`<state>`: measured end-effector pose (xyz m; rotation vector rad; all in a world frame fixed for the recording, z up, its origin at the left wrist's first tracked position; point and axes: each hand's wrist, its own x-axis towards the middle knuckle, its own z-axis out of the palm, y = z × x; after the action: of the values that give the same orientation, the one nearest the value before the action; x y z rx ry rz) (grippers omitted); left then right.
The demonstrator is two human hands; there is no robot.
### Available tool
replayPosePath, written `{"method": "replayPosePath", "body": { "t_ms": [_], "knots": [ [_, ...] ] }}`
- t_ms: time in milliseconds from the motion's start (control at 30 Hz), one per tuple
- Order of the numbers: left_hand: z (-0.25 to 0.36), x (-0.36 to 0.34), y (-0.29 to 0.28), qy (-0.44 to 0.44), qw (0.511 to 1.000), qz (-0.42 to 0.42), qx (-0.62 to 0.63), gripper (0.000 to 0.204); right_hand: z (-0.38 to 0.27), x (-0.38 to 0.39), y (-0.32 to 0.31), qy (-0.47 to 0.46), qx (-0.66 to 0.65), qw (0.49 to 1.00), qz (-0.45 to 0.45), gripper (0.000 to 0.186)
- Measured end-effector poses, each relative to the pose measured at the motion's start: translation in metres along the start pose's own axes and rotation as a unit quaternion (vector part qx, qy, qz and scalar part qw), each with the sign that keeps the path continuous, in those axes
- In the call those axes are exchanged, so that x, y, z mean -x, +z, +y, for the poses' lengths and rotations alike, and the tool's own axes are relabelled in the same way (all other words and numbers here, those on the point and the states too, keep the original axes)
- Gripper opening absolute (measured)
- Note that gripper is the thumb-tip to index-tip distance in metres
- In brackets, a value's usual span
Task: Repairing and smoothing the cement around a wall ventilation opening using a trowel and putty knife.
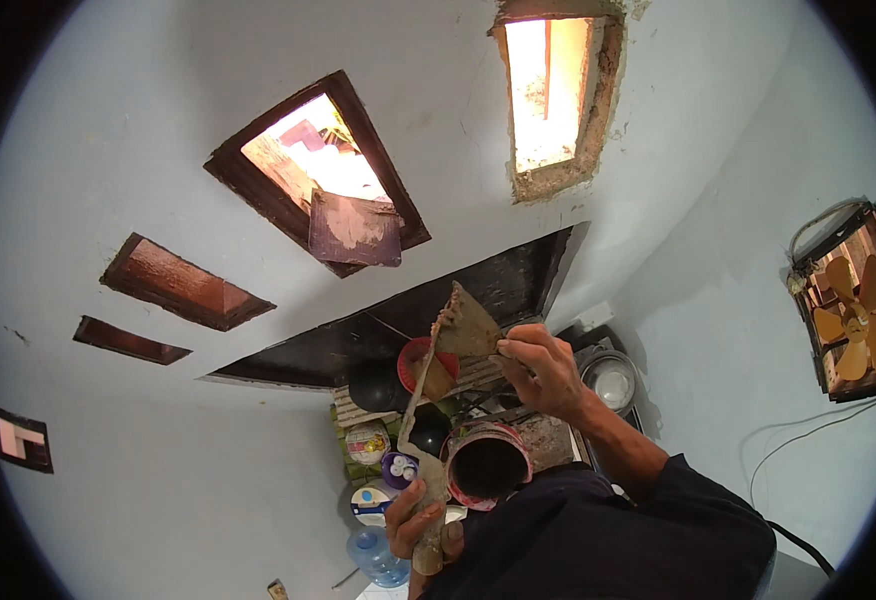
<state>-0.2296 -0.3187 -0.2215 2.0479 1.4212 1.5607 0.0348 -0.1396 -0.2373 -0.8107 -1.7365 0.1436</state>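
Left hand (416, 520) closed around the handle of a trowel (468, 327), blade up, crusty along its edge. Right hand (546, 370) half curled, fingertips at the blade's right edge; can't tell if they pinch or just touch. Trowel sits between both hands, above a pink-red bucket (488, 429), and partly overlaps the red basket (407, 362) behind it.

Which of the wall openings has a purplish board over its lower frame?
The tilted, dark-framed opening immediately left of the tall, rough-edged one at the top; no other opening has such a board.
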Motion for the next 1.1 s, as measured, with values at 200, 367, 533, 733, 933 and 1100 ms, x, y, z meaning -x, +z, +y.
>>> {"method": "replayPosePath", "body": {
  "t_ms": [200,367,533,733,933,1100],
  "knots": [
    [0.008,-0.012,-0.021,-0.06,0.993,-0.022,0.103,0.036,0.014,0.017,-0.008,0.027,-0.022,0.999,0.03,0.039],
    [-0.008,0.001,-0.028,-0.17,0.969,0.013,0.177,0.046,0.022,0.023,-0.018,0.029,-0.005,0.998,0.058,0.045],
    [-0.017,0.034,-0.053,-0.295,0.939,-0.05,0.171,0.044,0.006,0.044,-0.042,0.047,0.027,0.998,0.013,0.049],
    [-0.03,0.052,-0.007,-0.462,0.867,-0.049,0.18,0.034,0.001,0.075,-0.037,0.135,0.018,0.989,-0.059,0.057],
    [-0.073,0.108,0.026,-0.541,0.82,-0.007,0.187,0.029,-0.005,0.054,-0.035,0.198,0.01,0.978,-0.062,0.055],
    [-0.078,0.109,0.046,-0.583,0.786,-0.048,0.198,0.029,0.001,0.024,-0.041,0.189,-0.018,0.982,0.011,0.055]
  ]
}}
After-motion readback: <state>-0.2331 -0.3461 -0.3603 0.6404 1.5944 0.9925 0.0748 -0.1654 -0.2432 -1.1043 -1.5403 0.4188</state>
